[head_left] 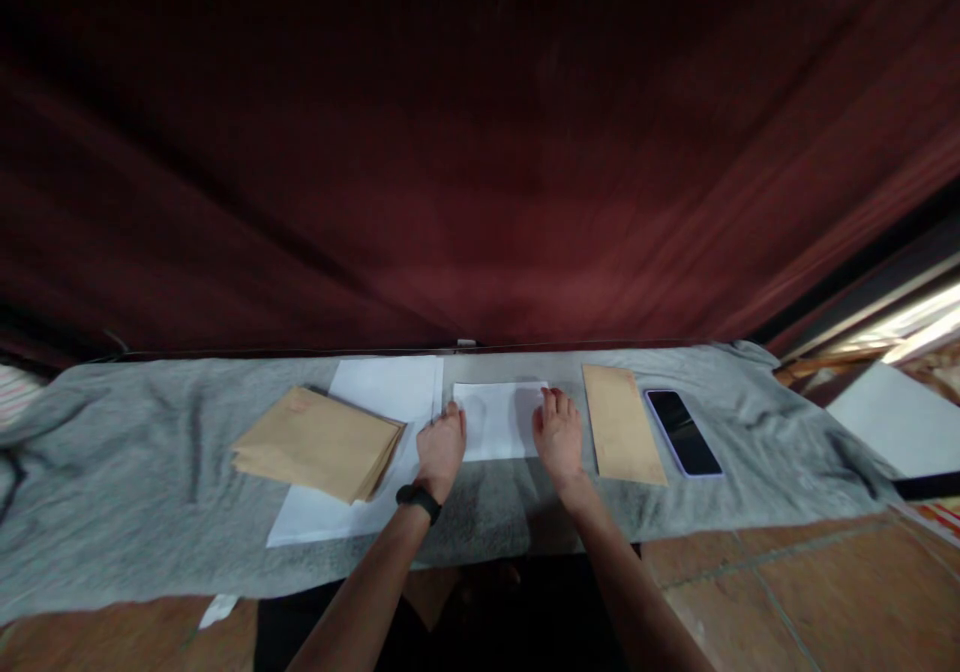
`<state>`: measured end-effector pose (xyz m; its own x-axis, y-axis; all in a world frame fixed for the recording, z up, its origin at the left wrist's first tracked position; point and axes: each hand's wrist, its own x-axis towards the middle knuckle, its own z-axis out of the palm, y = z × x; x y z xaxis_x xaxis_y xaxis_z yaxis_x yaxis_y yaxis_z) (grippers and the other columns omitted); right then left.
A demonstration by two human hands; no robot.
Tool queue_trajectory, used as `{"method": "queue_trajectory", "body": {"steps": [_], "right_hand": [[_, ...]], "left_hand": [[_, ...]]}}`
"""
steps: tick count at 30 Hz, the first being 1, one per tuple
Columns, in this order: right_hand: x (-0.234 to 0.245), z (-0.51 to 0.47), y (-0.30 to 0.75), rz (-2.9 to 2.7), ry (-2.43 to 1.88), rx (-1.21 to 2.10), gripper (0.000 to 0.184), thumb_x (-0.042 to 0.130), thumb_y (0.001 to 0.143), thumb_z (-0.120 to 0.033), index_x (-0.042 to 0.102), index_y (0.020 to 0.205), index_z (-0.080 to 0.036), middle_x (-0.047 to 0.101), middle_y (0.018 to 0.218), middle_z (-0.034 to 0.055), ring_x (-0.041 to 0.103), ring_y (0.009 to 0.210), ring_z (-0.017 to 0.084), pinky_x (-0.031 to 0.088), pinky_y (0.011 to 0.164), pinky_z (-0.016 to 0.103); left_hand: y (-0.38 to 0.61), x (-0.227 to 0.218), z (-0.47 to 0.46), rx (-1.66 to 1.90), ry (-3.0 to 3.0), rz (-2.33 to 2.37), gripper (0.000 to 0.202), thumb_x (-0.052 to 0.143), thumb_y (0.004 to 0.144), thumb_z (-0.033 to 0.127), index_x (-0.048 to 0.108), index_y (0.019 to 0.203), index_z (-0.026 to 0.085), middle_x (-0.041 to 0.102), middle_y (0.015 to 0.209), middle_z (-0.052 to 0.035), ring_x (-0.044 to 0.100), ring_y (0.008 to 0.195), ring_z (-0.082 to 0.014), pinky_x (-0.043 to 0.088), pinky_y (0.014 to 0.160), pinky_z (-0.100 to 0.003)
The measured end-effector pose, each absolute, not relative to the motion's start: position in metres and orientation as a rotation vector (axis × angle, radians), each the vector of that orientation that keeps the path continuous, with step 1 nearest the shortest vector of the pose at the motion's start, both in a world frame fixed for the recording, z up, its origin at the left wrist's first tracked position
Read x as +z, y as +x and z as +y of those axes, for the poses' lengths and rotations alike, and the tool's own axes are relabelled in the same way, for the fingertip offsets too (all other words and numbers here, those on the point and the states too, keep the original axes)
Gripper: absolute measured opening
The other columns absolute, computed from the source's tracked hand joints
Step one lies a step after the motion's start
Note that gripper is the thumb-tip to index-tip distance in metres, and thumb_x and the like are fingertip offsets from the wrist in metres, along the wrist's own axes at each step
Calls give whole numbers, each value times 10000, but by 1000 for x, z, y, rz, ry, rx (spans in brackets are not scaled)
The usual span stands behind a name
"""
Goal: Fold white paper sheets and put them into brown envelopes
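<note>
A white sheet of paper (495, 422) lies flat on the grey cloth in front of me, wider than it is deep; it looks folded. My left hand (441, 442), with a dark watch (420, 502) on its wrist, is closed at the sheet's left edge. At the right edge, near the far corner, my right hand (559, 432) pinches the paper with curled fingers. Left of my left hand, a stack of brown envelopes (319, 442) rests on larger white sheets (322, 517). A single brown envelope (622, 427) lies just right of my right hand.
A phone (684, 434) in a purple case lies right of the single envelope. The grey cloth (165, 452) covers a long narrow surface against a dark red curtain (480, 202). A white board-like object (900, 417) stands at far right. Below is a tiled floor (795, 592).
</note>
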<state>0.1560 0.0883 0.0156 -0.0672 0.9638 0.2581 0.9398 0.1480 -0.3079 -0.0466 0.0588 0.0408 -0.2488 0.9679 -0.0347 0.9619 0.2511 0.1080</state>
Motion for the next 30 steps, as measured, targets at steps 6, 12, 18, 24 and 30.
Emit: {"method": "queue_trajectory", "body": {"steps": [6, 12, 18, 24, 30], "right_hand": [[-7, 77, 126, -2225, -1516, 111, 497, 424, 1039, -323, 434, 1510, -164, 408, 1588, 161, 377, 1454, 315, 325, 1169, 512], [-19, 71, 128, -2275, -1562, -5, 540, 432, 1047, -374, 395, 1545, -172, 384, 1602, 158, 365, 1470, 326, 288, 1185, 525], [-21, 70, 131, -2306, -1574, -11, 521, 406, 1033, -256, 399, 1547, -170, 342, 1622, 142, 328, 1495, 306, 256, 1203, 517], [-20, 90, 129, -2155, -1562, 219, 472, 343, 1019, -169, 546, 1444, -140, 519, 1516, 128, 449, 1426, 221, 325, 1198, 413], [-16, 108, 97, -2191, -1384, 350, 486, 260, 1081, -320, 545, 1444, -170, 551, 1493, 95, 441, 1431, 192, 306, 1207, 427]], "left_hand": [[-48, 39, 58, 127, 1923, 2415, 385, 319, 1048, 265, 615, 1204, 76, 741, 809, -163, 754, 819, -265, 540, 710, -330], [-43, 39, 54, 189, 1997, 2439, 353, 330, 1015, 169, 606, 1211, 65, 724, 981, -193, 718, 942, -289, 535, 850, -424], [-2, 15, 59, 458, 2386, 2076, 441, 371, 1026, 264, 515, 1429, 158, 510, 1514, -128, 444, 1419, -277, 360, 1169, -469], [1, -15, 67, 487, 2357, 2022, 523, 320, 1030, 295, 410, 1525, 151, 395, 1610, -86, 284, 1522, -256, 220, 1257, -503], [-4, -23, 70, 389, 2417, 1964, 608, 391, 962, 186, 335, 1566, 143, 397, 1605, -109, 273, 1526, -264, 225, 1256, -512]]}}
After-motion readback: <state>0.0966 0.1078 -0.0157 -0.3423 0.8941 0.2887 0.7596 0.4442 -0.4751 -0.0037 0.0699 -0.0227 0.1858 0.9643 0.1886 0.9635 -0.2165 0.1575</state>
